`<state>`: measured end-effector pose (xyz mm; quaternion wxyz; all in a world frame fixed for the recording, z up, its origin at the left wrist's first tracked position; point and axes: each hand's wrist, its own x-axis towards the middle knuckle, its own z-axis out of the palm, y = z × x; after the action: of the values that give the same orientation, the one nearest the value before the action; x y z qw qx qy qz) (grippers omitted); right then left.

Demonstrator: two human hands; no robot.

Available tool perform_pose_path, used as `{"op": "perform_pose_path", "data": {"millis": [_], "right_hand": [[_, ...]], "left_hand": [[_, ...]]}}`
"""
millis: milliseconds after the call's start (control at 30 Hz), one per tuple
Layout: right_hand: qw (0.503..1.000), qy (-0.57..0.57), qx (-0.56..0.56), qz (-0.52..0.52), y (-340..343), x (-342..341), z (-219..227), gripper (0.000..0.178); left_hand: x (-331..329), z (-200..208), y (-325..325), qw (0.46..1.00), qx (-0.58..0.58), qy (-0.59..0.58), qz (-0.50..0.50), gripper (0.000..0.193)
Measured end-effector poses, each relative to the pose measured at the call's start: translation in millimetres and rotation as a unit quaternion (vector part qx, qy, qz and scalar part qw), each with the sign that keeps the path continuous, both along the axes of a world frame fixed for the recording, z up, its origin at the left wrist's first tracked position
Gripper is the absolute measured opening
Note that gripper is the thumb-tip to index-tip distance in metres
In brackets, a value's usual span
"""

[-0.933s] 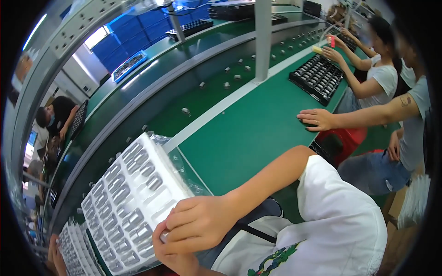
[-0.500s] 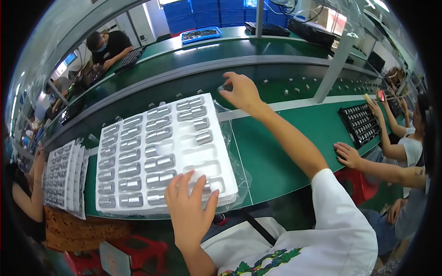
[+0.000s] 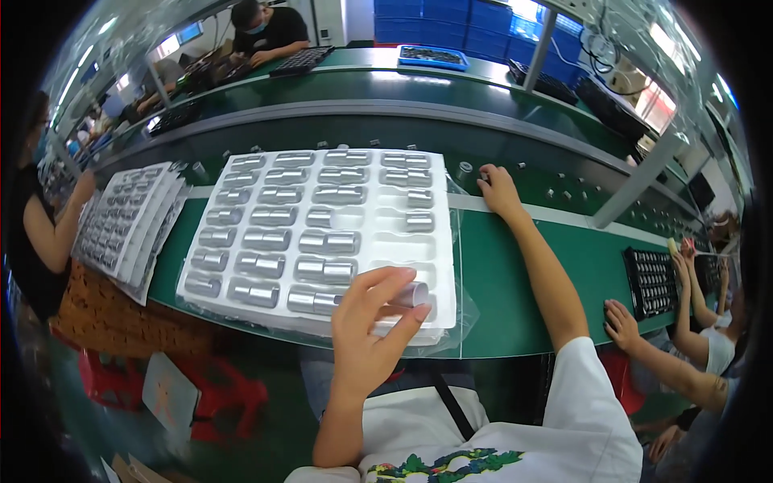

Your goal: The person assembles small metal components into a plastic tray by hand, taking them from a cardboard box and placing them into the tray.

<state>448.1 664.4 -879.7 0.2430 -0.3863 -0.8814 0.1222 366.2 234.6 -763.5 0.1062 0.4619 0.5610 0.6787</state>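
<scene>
A white plastic tray (image 3: 445,241) on the green bench holds rows of silver metal cylinders (image 3: 324,241), with several hollows in its right column unfilled. My left hand (image 3: 362,330) is over the tray's near right corner. Its thumb and fingers pinch a short silver cylinder (image 3: 412,295), tilted above a hollow. Beyond the tray's far right corner, my right hand (image 3: 502,193) reaches to the conveyor belt, with its fingertips closed around a small metal part (image 3: 484,176). Another small cylinder (image 3: 464,168) stands on the belt just left of that hand.
A stack of filled white trays (image 3: 121,221) lies at the left, beside a seated person. Small metal parts (image 3: 566,195) dot the belt to the right, past a grey post (image 3: 636,181). A black tray (image 3: 649,282) and co-workers' hands (image 3: 622,324) are farther right.
The view has swung left, so the tray appears farther right. My left hand has gone from resting fingers on the tray's corner to pinching a cylinder. My right hand sits lower at the belt.
</scene>
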Motion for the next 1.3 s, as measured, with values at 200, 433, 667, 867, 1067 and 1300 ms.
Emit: {"op": "perform_pose_path", "data": {"millis": [200,433,667,867,1067,1300], "right_hand": [[0.889,0.379,-0.245,0.074,-33.3,-7.6,34.1,0.035],[0.651,0.468,-0.500,0.327,-139.2,0.2,134.9,0.033],[0.680,0.263,-0.546,0.413,-246.1,13.0,170.6,0.047],[0.764,0.222,-0.342,0.501,-250.6,15.9,168.1,0.050],[0.801,0.140,-0.188,0.550,-252.4,16.2,176.0,0.038],[0.841,0.144,0.068,0.516,-270.1,14.4,159.8,0.040]], "left_hand": [[-6.0,-8.0,0.5,0.903,0.069,-0.397,-0.152,0.036],[-6.0,-12.1,2.2,0.905,0.127,-0.392,-0.104,0.042],[-8.3,1.6,-8.2,0.921,0.041,-0.359,-0.146,0.051],[-11.3,-9.0,-12.8,0.917,0.041,-0.368,-0.151,0.045],[-16.5,-11.6,-14.8,0.907,0.018,-0.393,-0.152,0.026],[-6.4,-7.6,-9.5,0.945,-0.026,-0.325,-0.036,0.027]]}}
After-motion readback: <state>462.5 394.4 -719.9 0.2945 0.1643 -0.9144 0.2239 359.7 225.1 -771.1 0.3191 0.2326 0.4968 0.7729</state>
